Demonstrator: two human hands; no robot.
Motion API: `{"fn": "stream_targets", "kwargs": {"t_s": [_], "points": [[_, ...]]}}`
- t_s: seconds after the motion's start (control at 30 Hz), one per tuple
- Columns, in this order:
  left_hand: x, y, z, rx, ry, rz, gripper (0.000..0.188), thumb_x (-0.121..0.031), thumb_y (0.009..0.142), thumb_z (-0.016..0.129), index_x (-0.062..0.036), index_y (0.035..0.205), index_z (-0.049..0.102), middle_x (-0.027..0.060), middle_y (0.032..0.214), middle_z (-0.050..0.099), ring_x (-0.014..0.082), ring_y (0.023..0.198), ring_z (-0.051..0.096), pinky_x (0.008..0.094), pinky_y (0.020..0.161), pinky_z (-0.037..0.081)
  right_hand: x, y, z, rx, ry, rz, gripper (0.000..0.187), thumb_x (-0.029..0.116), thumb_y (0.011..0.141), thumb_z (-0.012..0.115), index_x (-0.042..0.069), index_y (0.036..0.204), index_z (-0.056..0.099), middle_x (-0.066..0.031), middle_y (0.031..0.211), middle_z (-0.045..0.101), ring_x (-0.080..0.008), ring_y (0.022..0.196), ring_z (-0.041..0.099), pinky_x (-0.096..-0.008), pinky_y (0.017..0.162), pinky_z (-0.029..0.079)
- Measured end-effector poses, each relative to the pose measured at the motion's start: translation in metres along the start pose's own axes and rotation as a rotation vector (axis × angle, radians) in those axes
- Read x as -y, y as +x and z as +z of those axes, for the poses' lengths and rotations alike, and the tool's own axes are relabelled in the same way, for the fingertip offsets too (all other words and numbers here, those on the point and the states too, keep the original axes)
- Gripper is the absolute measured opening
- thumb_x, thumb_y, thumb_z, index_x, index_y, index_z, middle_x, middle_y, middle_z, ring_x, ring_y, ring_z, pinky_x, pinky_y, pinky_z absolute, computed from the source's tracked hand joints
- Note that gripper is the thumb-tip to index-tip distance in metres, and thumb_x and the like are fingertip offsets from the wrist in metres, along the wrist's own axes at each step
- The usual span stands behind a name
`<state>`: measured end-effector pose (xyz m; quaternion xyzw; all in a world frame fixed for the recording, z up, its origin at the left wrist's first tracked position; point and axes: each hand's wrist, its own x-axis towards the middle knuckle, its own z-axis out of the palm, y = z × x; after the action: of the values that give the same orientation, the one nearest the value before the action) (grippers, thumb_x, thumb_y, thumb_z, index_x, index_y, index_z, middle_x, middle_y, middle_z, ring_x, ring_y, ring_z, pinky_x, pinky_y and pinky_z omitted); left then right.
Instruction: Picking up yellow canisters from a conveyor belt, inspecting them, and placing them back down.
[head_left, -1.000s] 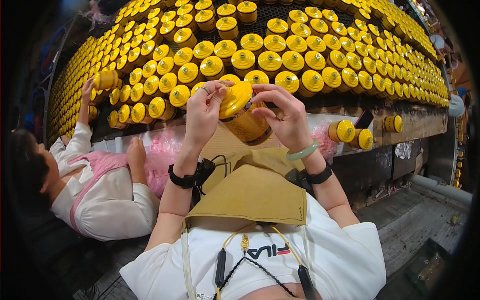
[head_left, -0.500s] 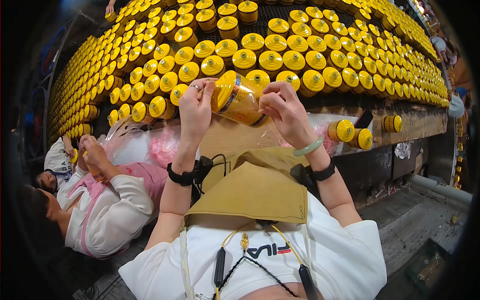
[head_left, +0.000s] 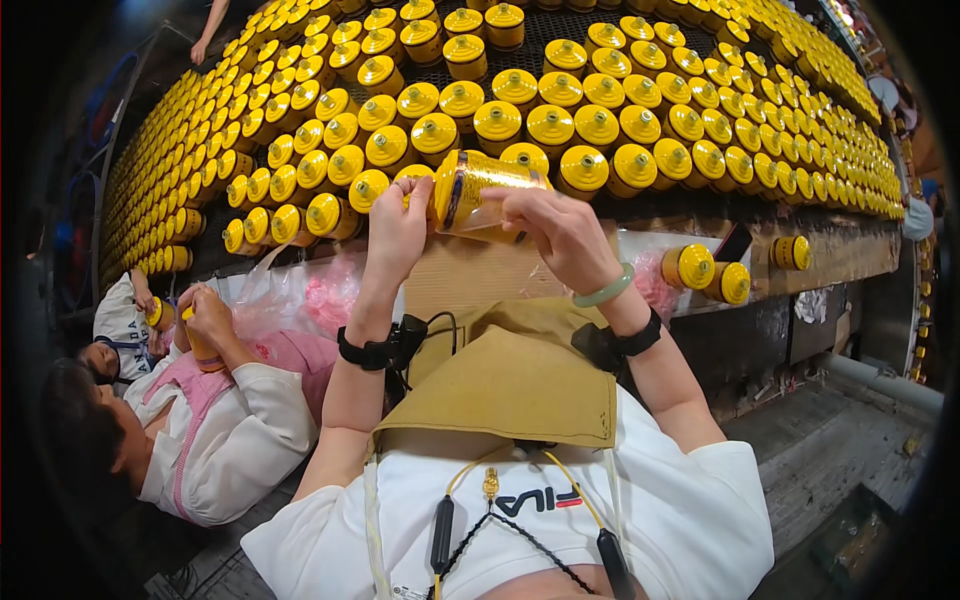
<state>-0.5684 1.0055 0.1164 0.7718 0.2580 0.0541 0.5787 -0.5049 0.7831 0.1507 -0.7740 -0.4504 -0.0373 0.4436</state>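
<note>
A shiny yellow canister (head_left: 478,188) with dark and reddish print around its side lies tilted almost level between my hands. My left hand (head_left: 398,225) is closed, pinching the lid end with thumb and fingertips. Across the printed side, near the other end, the bent fingers of my right hand (head_left: 560,235) press on the canister; a shiny, see-through-looking strip shows beneath them, and whether it is a loose film I cannot tell. My right thumb is mostly hidden. Brown corrugated cardboard (head_left: 480,275) lies below the canister.
Rows of upright yellow canisters (head_left: 550,125) with metal-tipped lids fill the dark mesh table ahead. Pink material in clear plastic (head_left: 335,295) lies at left. Two canisters (head_left: 690,266) lie at right near a black flat object (head_left: 733,243). Co-workers (head_left: 225,400) handle canisters at left.
The canister has turned closer to level. My right hand has moved from its bottom end onto its printed side. At the top left, another person's hand has moved away from the canisters.
</note>
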Motion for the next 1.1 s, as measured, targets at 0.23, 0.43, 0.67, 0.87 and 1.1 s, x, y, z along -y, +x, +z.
{"fn": "stream_targets", "kwargs": {"t_s": [0.23,0.43,0.67,0.87,1.1], "points": [[0.005,0.001,-0.005,0.007,-0.493,-0.199,0.024,-0.020,0.102,0.046,-0.0005,0.112,0.057,0.0073,0.099,0.066,0.0155,0.086,0.067,0.0305,0.074,0.057,-0.014,-0.038,0.014,0.258,0.201,0.182,0.015,0.007,0.090,0.057,0.004,0.104,0.050,-0.0177,0.083,0.064,-0.0372,0.078,0.063,-0.0415,0.067,0.051],[-0.022,-0.006,-0.015,0.265,-0.787,-0.123,0.024,-0.017,0.102,0.046,0.0001,0.114,0.058,0.0074,0.105,0.067,0.0145,0.092,0.066,0.0279,0.080,0.054,-0.076,-0.050,0.032,0.164,-0.105,0.216,0.009,0.009,0.089,0.054,0.004,0.096,0.056,-0.0174,0.085,0.062,-0.0366,0.079,0.061,-0.0427,0.068,0.051],[-0.031,-0.005,-0.008,0.332,-0.528,-0.026,0.028,-0.016,0.102,0.047,0.0022,0.120,0.058,0.0040,0.104,0.065,0.0072,0.087,0.062,0.0211,0.076,0.051,-0.076,0.012,-0.021,-0.679,1.220,0.429,0.014,0.020,0.103,0.043,0.009,0.105,0.051,-0.0135,0.135,0.051,-0.0309,0.131,0.046,-0.0525,0.099,0.048],[-0.019,0.008,-0.018,0.209,-0.362,0.086,0.028,-0.015,0.102,0.047,0.0020,0.120,0.060,0.0021,0.102,0.064,0.0050,0.084,0.059,0.0188,0.075,0.049,-0.024,0.008,-0.067,-0.662,1.535,0.445,0.018,0.022,0.101,0.046,0.010,0.112,0.053,-0.0143,0.125,0.057,-0.0317,0.126,0.051,-0.0530,0.097,0.050],[-0.012,0.013,-0.018,-0.014,-0.450,0.037,0.028,-0.016,0.102,0.049,0.0009,0.120,0.061,-0.0054,0.083,0.057,0.0002,0.067,0.047,0.0156,0.060,0.040,-0.007,-0.015,-0.073,-0.512,1.326,0.555,0.014,0.022,0.101,0.050,0.008,0.102,0.051,0.0004,0.068,0.048,-0.0057,0.053,0.039,-0.0232,0.049,0.035]]}}
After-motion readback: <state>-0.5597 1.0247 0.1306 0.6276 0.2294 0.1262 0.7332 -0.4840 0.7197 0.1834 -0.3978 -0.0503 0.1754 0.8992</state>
